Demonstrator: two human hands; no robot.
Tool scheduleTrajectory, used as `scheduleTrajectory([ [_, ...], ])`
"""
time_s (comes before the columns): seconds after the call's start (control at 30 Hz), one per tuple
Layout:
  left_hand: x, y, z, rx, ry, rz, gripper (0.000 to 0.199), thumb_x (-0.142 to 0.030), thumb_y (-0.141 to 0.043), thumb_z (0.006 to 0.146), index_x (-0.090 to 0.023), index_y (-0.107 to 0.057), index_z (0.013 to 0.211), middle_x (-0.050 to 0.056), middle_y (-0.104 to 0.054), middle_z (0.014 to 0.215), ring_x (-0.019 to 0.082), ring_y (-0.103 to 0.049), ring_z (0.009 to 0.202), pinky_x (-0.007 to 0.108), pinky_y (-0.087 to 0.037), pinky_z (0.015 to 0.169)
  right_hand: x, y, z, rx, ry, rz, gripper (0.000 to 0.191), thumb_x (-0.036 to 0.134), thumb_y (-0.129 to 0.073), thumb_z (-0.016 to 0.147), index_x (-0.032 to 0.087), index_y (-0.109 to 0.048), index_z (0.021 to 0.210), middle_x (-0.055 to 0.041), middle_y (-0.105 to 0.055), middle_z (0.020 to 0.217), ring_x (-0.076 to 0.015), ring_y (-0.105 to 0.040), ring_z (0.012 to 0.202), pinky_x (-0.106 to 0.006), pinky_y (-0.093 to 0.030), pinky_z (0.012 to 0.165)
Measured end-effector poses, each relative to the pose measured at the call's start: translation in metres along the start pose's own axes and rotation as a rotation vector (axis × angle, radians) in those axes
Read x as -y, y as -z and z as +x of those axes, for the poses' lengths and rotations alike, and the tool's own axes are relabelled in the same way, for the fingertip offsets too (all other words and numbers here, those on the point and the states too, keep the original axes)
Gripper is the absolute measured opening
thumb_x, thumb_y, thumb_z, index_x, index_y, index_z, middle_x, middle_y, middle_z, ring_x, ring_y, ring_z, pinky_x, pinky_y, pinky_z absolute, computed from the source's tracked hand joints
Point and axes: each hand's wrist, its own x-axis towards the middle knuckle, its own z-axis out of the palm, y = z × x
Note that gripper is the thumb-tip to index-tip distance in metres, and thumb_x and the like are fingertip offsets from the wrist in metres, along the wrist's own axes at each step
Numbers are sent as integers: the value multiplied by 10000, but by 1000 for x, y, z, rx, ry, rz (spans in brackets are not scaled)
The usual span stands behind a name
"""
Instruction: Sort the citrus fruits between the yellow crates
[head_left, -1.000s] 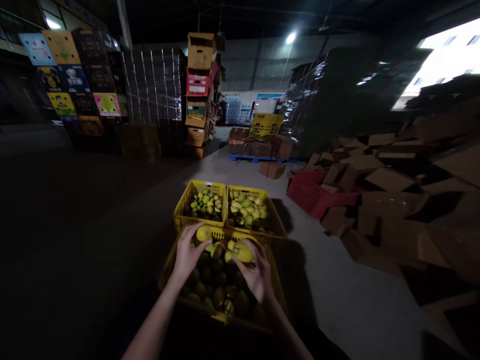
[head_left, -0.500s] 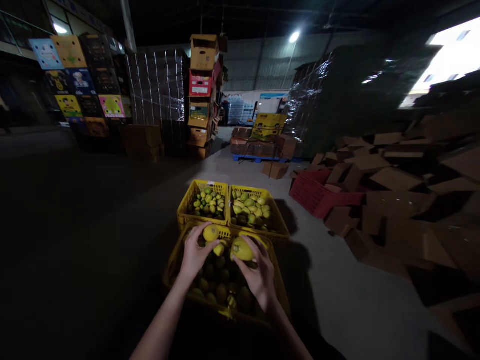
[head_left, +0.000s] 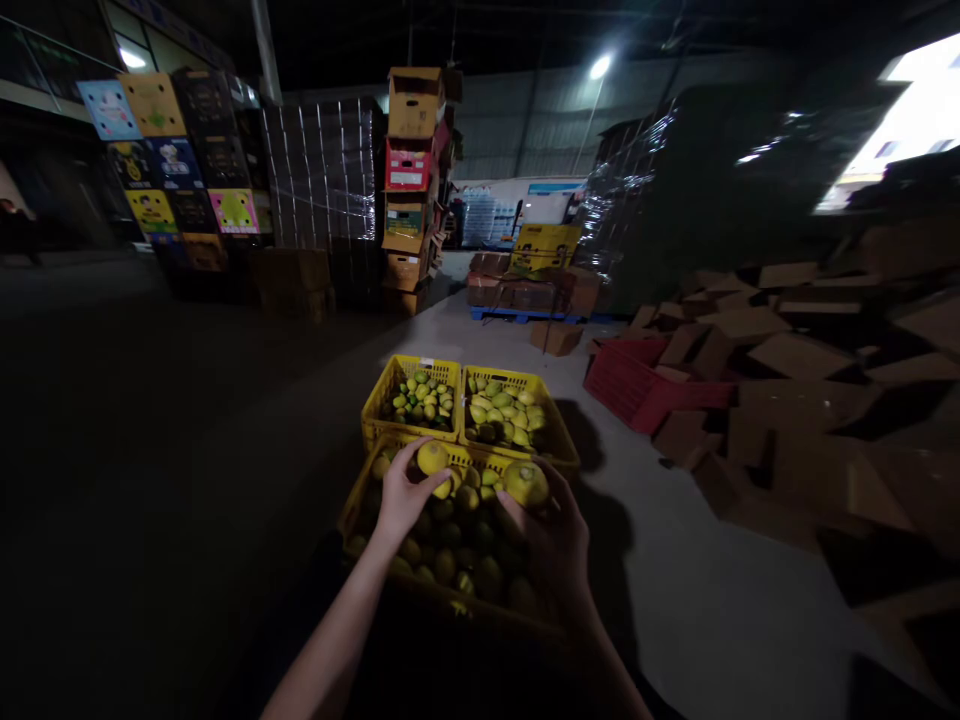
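My left hand [head_left: 405, 495] grips a yellow lemon [head_left: 432, 457] between thumb and fingers, above the near yellow crate [head_left: 349, 515]. A larger greenish-yellow lemon [head_left: 526, 484] is in my right hand [head_left: 559, 530], over the right side of that crate; its stem end faces me. Many lemons [head_left: 444, 535] lie in the near crate, the lower ones in deep shadow. Behind it stand two more yellow crates: the left one [head_left: 367, 410] holds small green and yellow lemons, the right one [head_left: 562, 425] larger pale yellow-green ones.
To the right, a red crate [head_left: 626, 390] lies by a heap of cardboard boxes [head_left: 802, 430]. Ahead are a blue pallet [head_left: 517, 315] with boxes and a tall carton stack [head_left: 409, 180]. Wrapped pallets [head_left: 322, 180] and printed cartons [head_left: 172, 160] stand back left.
My right hand has moved right with its lemon, away from my left hand. My left hand has shifted slightly right and up, still holding its lemon. The view has turned slightly left.
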Motion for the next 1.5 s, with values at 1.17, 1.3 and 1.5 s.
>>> scheduleTrajectory([
  [1.17, 16, -16, 25, -104, -11, -133, 444, -297, -797, 600, -203, -531, 942, 28, -609, 905, 162, -610, 783, 291, -499, 731, -22, -72, 32, 112, -181, 247, 501, 388, -811, 565, 203, -566, 961, -34, -651, 917, -216, -629, 820, -339, -583, 659],
  [1.3, 11, -11, 27, -72, -3, -148, 452, -288, -794, 614, -201, -566, 994, 58, -623, 982, 179, -619, 829, 297, -501, 753, -24, -72, 35, 154, -167, 230, 512, 364, -815, 561, 201, -590, 991, -43, -676, 942, -218, -637, 846, -344, -574, 725],
  [1.5, -3, -4, 26, 33, 45, -246, 487, -291, -816, 593, -205, -611, 1026, 39, -651, 941, 166, -608, 842, 285, -474, 789, -32, -71, 36, 86, -240, 274, 520, 417, -795, 558, 232, -574, 991, -32, -679, 975, -228, -647, 890, -341, -555, 767],
])
